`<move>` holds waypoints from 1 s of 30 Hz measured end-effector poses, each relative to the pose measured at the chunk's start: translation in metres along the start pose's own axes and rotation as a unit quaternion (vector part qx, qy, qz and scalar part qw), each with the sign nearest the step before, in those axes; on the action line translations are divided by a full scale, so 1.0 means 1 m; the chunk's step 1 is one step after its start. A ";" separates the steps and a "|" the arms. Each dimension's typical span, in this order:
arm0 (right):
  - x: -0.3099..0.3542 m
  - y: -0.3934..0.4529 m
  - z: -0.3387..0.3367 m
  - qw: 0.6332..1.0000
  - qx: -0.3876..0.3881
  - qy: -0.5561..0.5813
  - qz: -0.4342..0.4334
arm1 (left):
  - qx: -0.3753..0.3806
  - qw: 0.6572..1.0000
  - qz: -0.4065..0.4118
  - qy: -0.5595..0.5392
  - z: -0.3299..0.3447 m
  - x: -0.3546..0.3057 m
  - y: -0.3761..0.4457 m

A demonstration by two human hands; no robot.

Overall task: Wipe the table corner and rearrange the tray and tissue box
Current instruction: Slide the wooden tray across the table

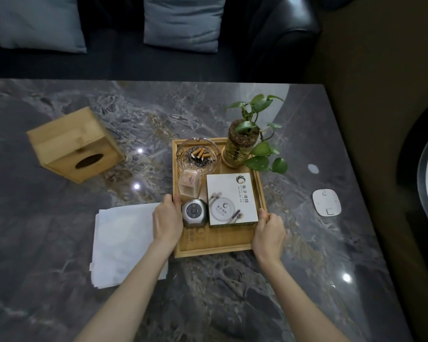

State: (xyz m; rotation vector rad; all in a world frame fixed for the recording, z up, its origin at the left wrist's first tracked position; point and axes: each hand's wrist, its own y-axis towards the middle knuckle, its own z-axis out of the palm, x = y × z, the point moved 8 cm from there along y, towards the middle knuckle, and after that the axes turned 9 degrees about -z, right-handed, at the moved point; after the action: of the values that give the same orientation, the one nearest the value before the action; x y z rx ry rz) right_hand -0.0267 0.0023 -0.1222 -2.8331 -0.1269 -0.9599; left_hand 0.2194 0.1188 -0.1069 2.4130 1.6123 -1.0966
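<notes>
Head view looks down on a wooden tray (215,245) sitting on a grey marbled tabletop (232,292), toward its right side. Both hands grip the tray by its long edges: the left hand (167,222) is curled over the left rim with the thumb on the outside, and the right hand (268,234) is closed around the right rim near the tray's near corner.

On the tray, a glass ashtray (197,156) with several cigarette butts and ash sits at the far left, and a small potted plant (242,144) in a glass vase stands at the far right, its green leaves hanging out over the tray's right rim. Just nearer than the ashtray stands a clear toothpick holder (189,182). A grey faceted device (194,213) lies beside the left hand, touching a white printed box (231,199) to its right.

A folded white cloth (124,240) lies flat on the tabletop just left of the tray, partly under the left forearm. Well apart, toward the far left, a wooden tissue box (74,144) rests with its oval opening facing the camera. Near the tabletop's right edge lies a white square pad (326,202).

Beyond the tabletop's far edge stands a dark sofa (282,33) with two blue-grey cushions (183,21).
</notes>
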 end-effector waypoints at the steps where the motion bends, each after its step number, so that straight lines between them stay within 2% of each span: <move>1: 0.000 0.000 0.000 1.000 -0.002 -0.002 0.000 | 0.002 1.000 0.002 0.003 0.000 0.000 0.000; 6: 0.006 0.001 -0.007 0.998 -0.020 -0.027 -0.045 | 0.017 0.999 0.019 0.039 0.003 -0.001 0.004; 11: 0.013 0.005 -0.014 0.991 -0.018 -0.081 -0.104 | 0.032 0.987 0.051 0.152 0.005 -0.008 0.012; 16: 0.013 0.007 -0.011 0.989 0.000 -0.103 -0.109 | 0.027 0.975 0.077 0.207 0.003 -0.012 0.013; 21: 0.013 0.007 -0.013 0.986 0.016 -0.116 -0.116 | 0.027 0.976 0.068 0.207 0.002 -0.013 0.013; 27: 0.024 0.024 -0.017 0.971 0.131 -0.168 -0.112 | 0.046 0.984 0.047 0.168 -0.003 -0.007 0.013; 30: 0.049 0.025 -0.035 0.972 0.109 -0.156 -0.139 | 0.061 0.991 0.030 0.116 -0.014 0.000 0.007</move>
State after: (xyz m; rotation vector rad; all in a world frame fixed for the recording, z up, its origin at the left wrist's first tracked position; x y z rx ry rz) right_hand -0.0056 -0.0260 -0.0680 -2.7790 -0.6383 -0.4939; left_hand 0.2328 0.1214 -0.0988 2.7397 1.5634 -0.9619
